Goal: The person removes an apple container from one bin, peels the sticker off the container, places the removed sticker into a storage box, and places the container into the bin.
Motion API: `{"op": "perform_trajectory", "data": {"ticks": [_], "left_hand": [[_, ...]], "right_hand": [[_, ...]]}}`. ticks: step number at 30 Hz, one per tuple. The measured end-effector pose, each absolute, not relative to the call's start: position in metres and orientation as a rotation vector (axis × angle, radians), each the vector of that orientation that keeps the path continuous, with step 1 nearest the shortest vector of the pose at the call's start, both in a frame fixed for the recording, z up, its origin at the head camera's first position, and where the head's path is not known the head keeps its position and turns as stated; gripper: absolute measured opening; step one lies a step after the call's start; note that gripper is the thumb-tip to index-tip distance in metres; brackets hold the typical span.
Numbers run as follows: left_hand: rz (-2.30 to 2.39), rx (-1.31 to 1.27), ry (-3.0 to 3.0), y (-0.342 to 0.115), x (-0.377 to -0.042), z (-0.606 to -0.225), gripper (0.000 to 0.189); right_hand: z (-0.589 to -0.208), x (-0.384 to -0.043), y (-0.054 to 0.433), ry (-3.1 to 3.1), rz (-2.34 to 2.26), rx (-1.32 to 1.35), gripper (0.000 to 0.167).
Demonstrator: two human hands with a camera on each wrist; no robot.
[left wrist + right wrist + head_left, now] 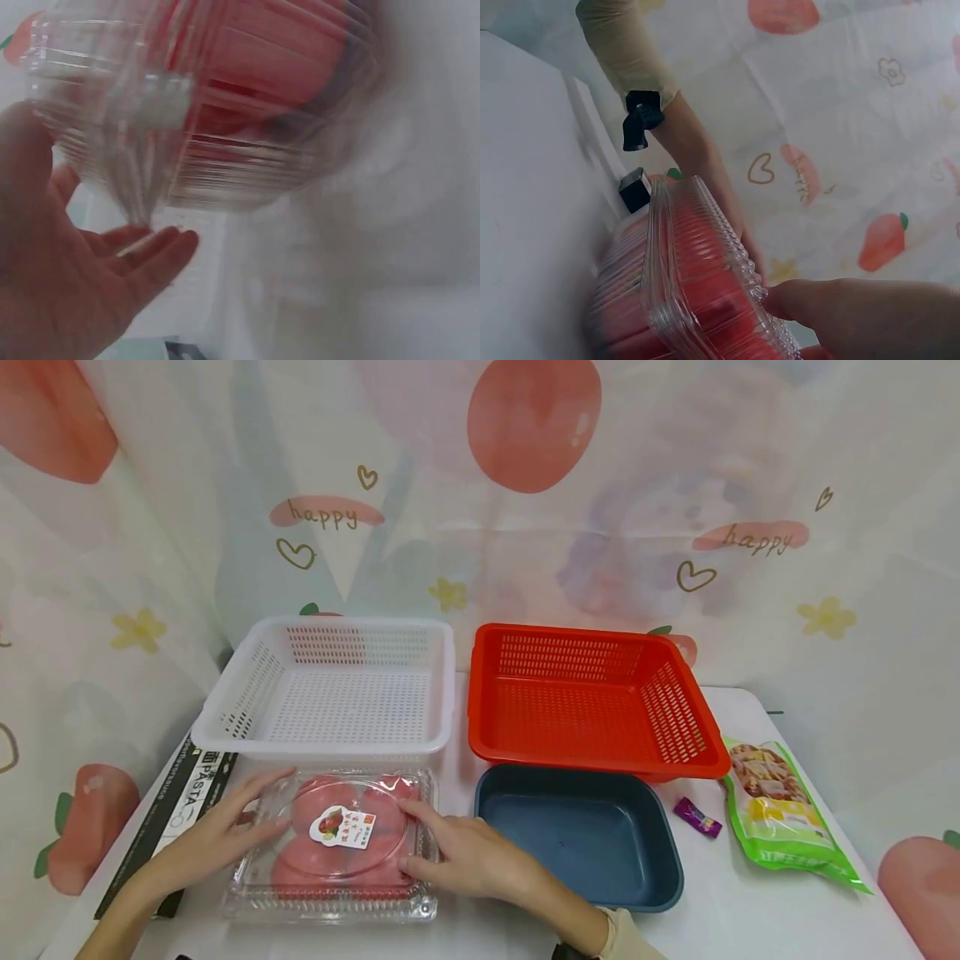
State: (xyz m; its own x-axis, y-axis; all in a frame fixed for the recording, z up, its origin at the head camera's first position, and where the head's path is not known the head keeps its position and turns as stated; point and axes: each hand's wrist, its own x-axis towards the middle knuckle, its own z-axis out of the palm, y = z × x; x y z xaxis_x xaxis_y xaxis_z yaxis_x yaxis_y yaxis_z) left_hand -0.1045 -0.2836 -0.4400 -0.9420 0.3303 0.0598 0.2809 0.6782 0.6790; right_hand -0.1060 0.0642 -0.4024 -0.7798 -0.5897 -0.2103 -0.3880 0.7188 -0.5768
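Note:
A clear plastic clamshell box (345, 881) with large, round, pinkish-red things inside lies between my two hands, near the front of the table. Its lid bears a white label (360, 835) with a fruit picture. My left hand (213, 839) grips the box's left side, thumb over the lid; the left wrist view has fingertips (184, 244) at the rim's corner. From the right, my right hand (472, 856) holds the opposite side, thumb and forefinger reaching onto the lid. In the right wrist view a thumb (791, 300) meets the ridged edge. The remaining right fingers are mostly hidden.
Behind the box stand a white basket (322, 747) and a red basket (592, 756). A dark blue bin (581, 835) sits right of my right hand. Farther right lie a small purple packet (697, 817) and a green food bag (787, 827). A black pasta box (168, 814) lies leftward.

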Motion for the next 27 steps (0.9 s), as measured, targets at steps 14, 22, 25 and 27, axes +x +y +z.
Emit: {"op": "perform_trajectory", "data": {"ticks": [14,22,25,27], "left_hand": [[1.469,0.518,2.726,-0.277,-0.114,-0.453,0.061],[1.574,0.576,2.674,-0.276,-0.118,-0.457,0.059],[1.577,0.559,2.679,-0.276,-0.118,-0.458,0.058],[1.589,0.564,2.677,-0.276,-0.119,-0.459,0.058]], "right_hand": [[-0.401,-0.107,0.067,2.534,-0.732,-0.748,0.068],[-0.404,-0.108,0.067,2.526,-0.753,-0.749,0.068],[-0.403,-0.108,0.067,2.536,-0.753,-0.75,0.068],[-0.403,-0.109,0.067,2.545,-0.749,-0.752,0.068]]}}
